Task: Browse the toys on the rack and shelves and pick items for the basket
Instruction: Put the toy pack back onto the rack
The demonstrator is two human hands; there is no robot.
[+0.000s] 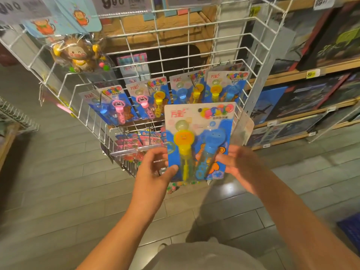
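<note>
Before the rack (175, 55): you held the bubble-wand card (198, 141) upright, to read it.
Hands: left hand (155, 168) and right hand (239, 162) pinched its lower edges.

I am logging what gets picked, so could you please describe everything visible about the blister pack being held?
The blister pack is a blue printed card with red lettering and coloured balloon-like art on top. Under clear plastic sit two wand-shaped toys, one yellow and orange, one blue. It is held upright, facing the camera, in front of the white wire rack. The left hand pinches its lower left edge; the right hand grips its lower right edge.
</note>
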